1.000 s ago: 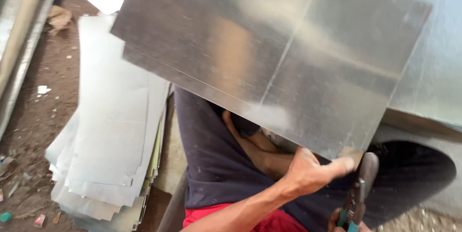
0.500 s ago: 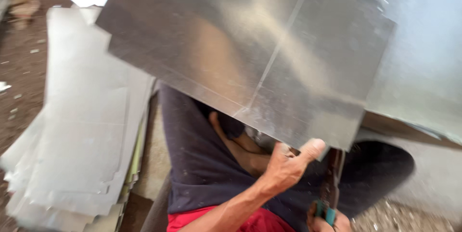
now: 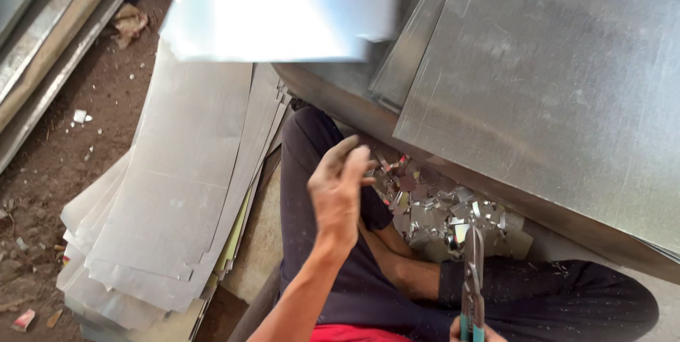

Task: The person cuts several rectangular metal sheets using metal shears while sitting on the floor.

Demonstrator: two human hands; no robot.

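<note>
My left hand (image 3: 340, 197) is raised over my lap with its fingers apart and nothing in it. A bright, blurred metal sheet (image 3: 280, 9) hangs in the air at the top, above the stack of cut sheets (image 3: 170, 214), and is apart from my hand. At the bottom edge only the top of my right hand (image 3: 471, 331) shows. It grips the teal handles of tin snips (image 3: 472, 271), whose blades point up. Just beyond my knees lies a heap of small shiny metal offcuts (image 3: 439, 207).
A large grey metal sheet (image 3: 567, 101) leans across the right side over a long metal edge. My legs in dark trousers (image 3: 552, 299) fill the bottom. Bare dirt ground (image 3: 64, 143) and long metal strips (image 3: 42, 44) lie at the left.
The big sheet that my left hand held over my lap has left the hand and now sits up and to the left, blurred. My left hand has opened. The offcuts are now uncovered.
</note>
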